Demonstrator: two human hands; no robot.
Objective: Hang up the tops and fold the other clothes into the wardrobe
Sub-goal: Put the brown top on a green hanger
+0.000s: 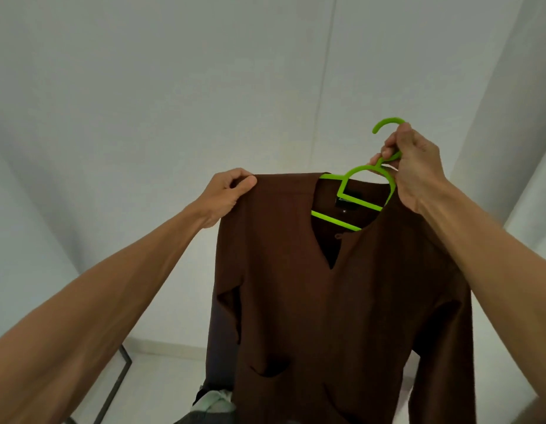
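Observation:
A brown long-sleeved top (342, 301) hangs in front of me, held up at chest height. A bright green plastic hanger (354, 191) sits inside its neckline, with the hook sticking up above the collar. My right hand (415, 169) grips the hanger's neck just below the hook. My left hand (231, 191) pinches the top's left shoulder seam, pulling the fabric level. The sleeves hang down at both sides, and the right shoulder of the top is hidden behind my right wrist.
A plain white wall fills the background. A dark metal frame (118, 377) stands at the lower left on the pale floor. A pile of other clothes (213, 402), pale green and dark, lies below the top's hem.

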